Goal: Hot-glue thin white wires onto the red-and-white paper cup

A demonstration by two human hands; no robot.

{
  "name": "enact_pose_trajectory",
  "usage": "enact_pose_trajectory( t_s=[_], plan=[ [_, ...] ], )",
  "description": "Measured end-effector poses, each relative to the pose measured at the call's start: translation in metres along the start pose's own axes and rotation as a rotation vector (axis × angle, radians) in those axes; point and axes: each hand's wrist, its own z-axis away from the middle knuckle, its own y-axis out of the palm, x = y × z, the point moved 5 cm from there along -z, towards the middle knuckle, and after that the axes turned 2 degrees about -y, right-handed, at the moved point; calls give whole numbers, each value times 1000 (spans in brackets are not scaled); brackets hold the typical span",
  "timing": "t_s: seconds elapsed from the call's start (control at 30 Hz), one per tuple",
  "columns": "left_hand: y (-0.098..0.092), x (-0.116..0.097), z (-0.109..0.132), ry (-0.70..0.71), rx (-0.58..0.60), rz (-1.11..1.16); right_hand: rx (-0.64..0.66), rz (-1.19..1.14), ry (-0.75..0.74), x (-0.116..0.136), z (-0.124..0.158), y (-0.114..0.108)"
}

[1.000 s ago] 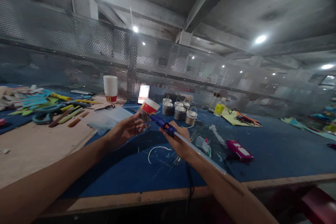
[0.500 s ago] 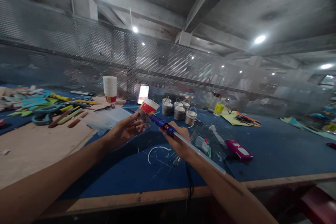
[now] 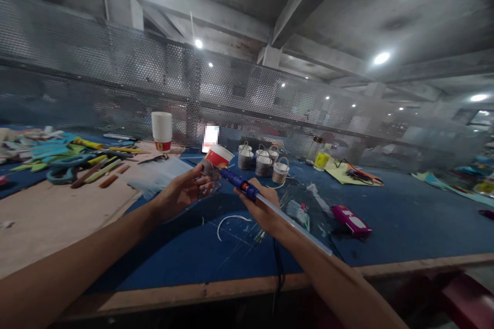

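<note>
My left hand (image 3: 187, 185) is closed on a red and white paper cup (image 3: 219, 156), which is tilted and has a strip of greyish twine or fabric (image 3: 209, 169) around its lower part. In my right hand (image 3: 262, 205) is a blue glue gun (image 3: 239, 183); a long clear glue stick (image 3: 293, 223) runs out of its back along my forearm. The gun's tip is at the cup's side, close to the greyish strip. Whether the tip touches the cup is too small to tell.
Several small wrapped cups with handles (image 3: 263, 162) stand behind my hands. A stack of paper cups (image 3: 162, 131), scissors (image 3: 64, 168) and markers are at the left. To the right lie a magenta device (image 3: 351, 221), a yellow-labelled bottle (image 3: 322, 157) and coloured sheets (image 3: 353, 174).
The cup and the greyish strip have turned very slightly in my left hand. My right hand and the glue gun look unmoved.
</note>
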Motion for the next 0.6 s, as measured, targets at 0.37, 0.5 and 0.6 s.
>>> enact_pose_trajectory(
  t_s=[0.37, 0.5, 0.6],
  plan=[
    [-3, 4, -5, -10, 46, -19, 2, 36, -3, 1, 0, 1],
    [0, 3, -3, -18, 49, -6, 4, 28, -12, 1, 0, 0],
    [3, 1, 0, -23, 14, 3, 6, 14, -6, 0, 0, 0]
  ],
)
